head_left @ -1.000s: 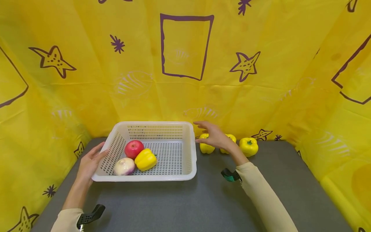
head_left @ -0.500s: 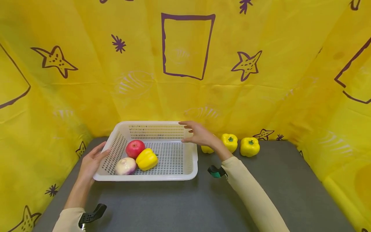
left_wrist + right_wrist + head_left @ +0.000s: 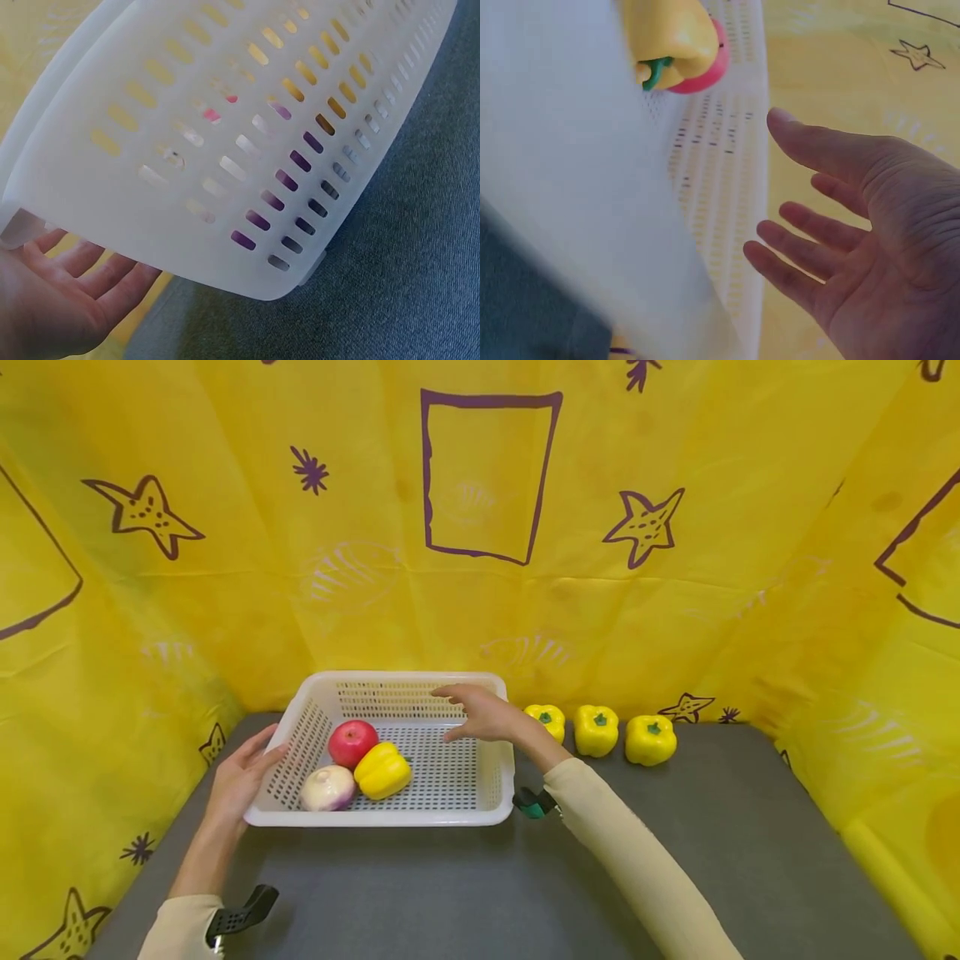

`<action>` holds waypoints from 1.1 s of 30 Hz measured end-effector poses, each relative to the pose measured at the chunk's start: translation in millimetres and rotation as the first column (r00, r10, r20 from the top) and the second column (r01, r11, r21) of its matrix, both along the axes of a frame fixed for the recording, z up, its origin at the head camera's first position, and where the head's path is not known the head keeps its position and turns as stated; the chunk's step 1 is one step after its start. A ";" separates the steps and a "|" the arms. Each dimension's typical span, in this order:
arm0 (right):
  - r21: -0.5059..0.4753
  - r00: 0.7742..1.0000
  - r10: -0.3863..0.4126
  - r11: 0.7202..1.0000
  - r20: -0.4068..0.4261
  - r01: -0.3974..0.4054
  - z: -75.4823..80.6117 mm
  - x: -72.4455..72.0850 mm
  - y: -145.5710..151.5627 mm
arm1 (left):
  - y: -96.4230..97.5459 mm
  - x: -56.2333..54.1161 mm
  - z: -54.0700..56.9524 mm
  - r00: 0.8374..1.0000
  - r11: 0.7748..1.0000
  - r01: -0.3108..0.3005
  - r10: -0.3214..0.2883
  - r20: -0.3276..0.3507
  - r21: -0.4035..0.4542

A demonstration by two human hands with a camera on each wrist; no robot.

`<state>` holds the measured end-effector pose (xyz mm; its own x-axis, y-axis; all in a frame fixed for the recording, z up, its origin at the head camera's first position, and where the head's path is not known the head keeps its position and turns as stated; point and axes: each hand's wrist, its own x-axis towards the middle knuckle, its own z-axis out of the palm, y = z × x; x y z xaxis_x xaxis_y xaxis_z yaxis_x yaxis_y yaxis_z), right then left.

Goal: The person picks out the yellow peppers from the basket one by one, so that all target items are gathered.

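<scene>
A white slotted plastic basket [image 3: 375, 817] stands on the grey table. Grouped in its left part are a red apple [image 3: 352, 743], a yellow bell pepper [image 3: 382, 771] and a white and purple onion [image 3: 327, 788]. The left hand [image 3: 238, 781] holds the basket's left rim; in the left wrist view its fingers [image 3: 112, 281] are partly hidden by the basket wall. Over the basket's right part hovers the right hand [image 3: 480, 714], thumb and fingers spread, with nothing in it. The right wrist view shows that hand [image 3: 855, 232] apart from the pepper.
Three more yellow bell peppers, a left one [image 3: 551, 720], a middle one [image 3: 596, 731] and a right one [image 3: 651, 740], line the back of the table [image 3: 720, 827], right of the basket. Behind and at both sides hangs yellow patterned cloth [image 3: 360, 485].
From beside the basket's right rim, the right hand has moved left over the basket, uncovering the peppers in the row. The left hand stays at the left rim.
</scene>
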<state>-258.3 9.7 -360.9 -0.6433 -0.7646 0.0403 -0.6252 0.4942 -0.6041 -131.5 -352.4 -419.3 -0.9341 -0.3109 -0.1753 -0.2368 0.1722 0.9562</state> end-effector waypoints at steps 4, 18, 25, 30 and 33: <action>0.036 1.000 -0.014 0.999 0.005 0.014 -0.2 -1.3 -10.2 | 0.5 -1.1 0.0 1.000 1.000 0.001 -0.001 -0.010 0.018; 0.223 0.999 0.051 0.974 -0.009 -0.047 -5.2 -2.1 -44.4 | -0.3 -2.0 -1.4 0.999 1.000 0.004 -0.004 -0.040 0.010; 0.404 0.998 0.068 0.912 0.001 -0.062 -13.3 -0.3 -67.3 | 0.7 -3.1 -2.1 0.999 0.999 -0.002 0.003 -0.041 0.033; 0.439 0.993 0.116 0.892 0.004 -0.106 -22.1 1.1 -82.0 | 0.6 -2.2 -2.1 0.999 0.999 -0.006 0.007 -0.031 0.037; 0.416 0.992 0.117 0.900 0.050 -0.127 -27.5 0.9 -87.7 | 0.7 -2.3 -2.3 1.000 0.999 -0.014 0.014 -0.019 0.029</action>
<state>-257.4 -78.0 -388.4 -0.5408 -0.7805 -0.3137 -0.6852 0.6251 -0.3740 -133.8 -351.7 -421.6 -0.9330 -0.3189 -0.1669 -0.2208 0.1408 0.9651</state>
